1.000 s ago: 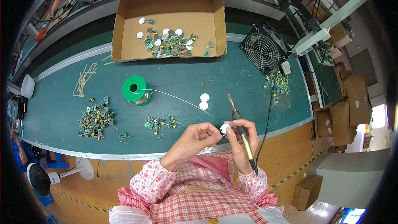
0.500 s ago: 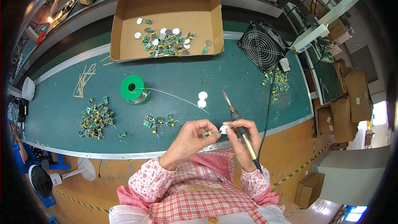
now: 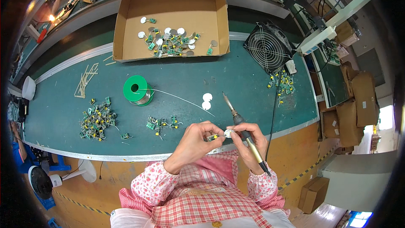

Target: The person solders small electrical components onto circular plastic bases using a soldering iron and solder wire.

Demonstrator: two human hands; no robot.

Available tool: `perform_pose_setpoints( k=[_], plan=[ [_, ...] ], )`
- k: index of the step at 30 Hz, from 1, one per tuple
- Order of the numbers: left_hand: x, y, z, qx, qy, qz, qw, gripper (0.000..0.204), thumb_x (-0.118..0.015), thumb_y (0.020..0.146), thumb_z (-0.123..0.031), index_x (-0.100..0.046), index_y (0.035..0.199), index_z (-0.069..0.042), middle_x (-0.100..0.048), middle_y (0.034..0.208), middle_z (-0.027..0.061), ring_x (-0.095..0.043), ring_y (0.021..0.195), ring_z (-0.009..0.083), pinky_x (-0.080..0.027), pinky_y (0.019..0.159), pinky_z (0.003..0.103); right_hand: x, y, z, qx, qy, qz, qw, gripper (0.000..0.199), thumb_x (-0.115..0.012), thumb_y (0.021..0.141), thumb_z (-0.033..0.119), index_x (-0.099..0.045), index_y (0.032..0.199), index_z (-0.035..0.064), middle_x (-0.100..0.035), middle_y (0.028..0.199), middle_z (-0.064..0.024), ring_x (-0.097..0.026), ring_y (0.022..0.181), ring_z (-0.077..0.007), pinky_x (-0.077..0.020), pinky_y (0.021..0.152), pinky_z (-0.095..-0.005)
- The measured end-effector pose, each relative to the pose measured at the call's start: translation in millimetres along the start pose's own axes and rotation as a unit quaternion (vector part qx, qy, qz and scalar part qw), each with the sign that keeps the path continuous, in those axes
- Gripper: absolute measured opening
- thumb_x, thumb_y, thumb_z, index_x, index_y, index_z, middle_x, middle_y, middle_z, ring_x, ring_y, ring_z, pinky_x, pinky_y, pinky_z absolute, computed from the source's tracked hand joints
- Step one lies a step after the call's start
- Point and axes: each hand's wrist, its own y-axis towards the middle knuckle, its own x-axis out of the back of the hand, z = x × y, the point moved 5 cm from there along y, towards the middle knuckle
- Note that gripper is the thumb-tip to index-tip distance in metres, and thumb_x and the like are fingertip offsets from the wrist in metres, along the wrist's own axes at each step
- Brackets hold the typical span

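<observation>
Near the front edge of the green table, my left hand (image 3: 195,140) pinches a small green circuit board (image 3: 212,137) with a yellow part on it. My right hand (image 3: 249,143) holds a white disc (image 3: 228,133) between thumb and finger, close against the board. A soldering iron (image 3: 238,118) also lies in the right hand, its tip pointing up and away over the table and its cord trailing from the handle. Whether a wire joins the disc and the board is too small to tell. Two more white discs (image 3: 206,101) lie on the table beyond my hands.
A green spool of solder wire (image 3: 136,90) stands left of centre, its strand reaching toward my hands. Circuit boards lie in a large pile (image 3: 98,120) and a small group (image 3: 162,123). At the back are a cardboard box (image 3: 171,0) holding finished-looking pieces and a black fan (image 3: 268,47).
My hands stay nearly in place, still holding the board, disc and iron. The whole view has shifted very slightly.
</observation>
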Motion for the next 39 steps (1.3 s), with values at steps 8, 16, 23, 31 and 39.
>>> perform_pose_setpoints(
  k=[8, 16, 23, 31, 39],
  plan=[
    [1, -1, -2, 0.037, -0.021, 0.001, 0.999, 0.014, -0.071, 0.076, -0.008, -0.069, 0.085, 0.002, -0.063, 0.075, 0.0032, -0.052, 0.060, 0.0043, -0.041, 0.053, 0.024, 0, 4, 2, -0.012, -0.019, 0.022, 1.000, 0.019, -0.066, 0.082, 0.000, -0.060, 0.100, 0.0023, -0.068, 0.093, -0.0080, -0.065, 0.075, -0.0108, -0.0507, 0.063, -0.0236],
    [16, 10, 10, 0.108, -0.150, -0.066, 0.981, 0.011, -0.068, 0.082, -0.009, -0.069, 0.088, 0.000, -0.063, 0.075, 0.0011, -0.051, 0.065, 0.0041, -0.040, 0.058, 0.019, 18, -6, 24, 0.081, -0.123, -0.111, 0.983, 0.017, -0.061, 0.084, 0.000, -0.060, 0.101, 0.0003, -0.067, 0.073, -0.0090, -0.066, 0.066, -0.0173, -0.0492, 0.058, -0.0269],
    [22, 12, 12, 0.127, -0.210, -0.090, 0.965, 0.013, -0.069, 0.081, -0.010, -0.068, 0.088, 0.000, -0.063, 0.075, 0.0014, -0.051, 0.065, 0.0058, -0.040, 0.059, 0.021, 20, -18, 32, 0.147, -0.012, -0.108, 0.983, 0.017, -0.056, 0.087, 0.016, -0.058, 0.084, -0.0012, -0.059, 0.053, -0.0076, -0.061, 0.046, -0.0154, -0.0460, 0.043, -0.0261],
    [21, 11, 10, 0.115, -0.248, -0.075, 0.959, 0.012, -0.069, 0.081, -0.010, -0.068, 0.088, 0.000, -0.063, 0.076, 0.0010, -0.051, 0.065, 0.0056, -0.039, 0.059, 0.020, 10, -17, 29, 0.136, -0.023, -0.046, 0.989, 0.013, -0.055, 0.086, 0.012, -0.058, 0.085, -0.0001, -0.062, 0.057, -0.0068, -0.062, 0.048, -0.0148, -0.0485, 0.045, -0.0254],
    [22, 9, 7, 0.118, -0.250, -0.072, 0.958, 0.012, -0.068, 0.081, -0.010, -0.068, 0.088, 0.000, -0.062, 0.075, 0.0009, -0.050, 0.065, 0.0057, -0.039, 0.059, 0.020, 8, -17, 29, 0.137, -0.044, -0.032, 0.989, 0.009, -0.055, 0.086, 0.009, -0.058, 0.086, 0.0009, -0.062, 0.058, -0.0068, -0.062, 0.049, -0.0150, -0.0484, 0.045, -0.0255]
  ],
)
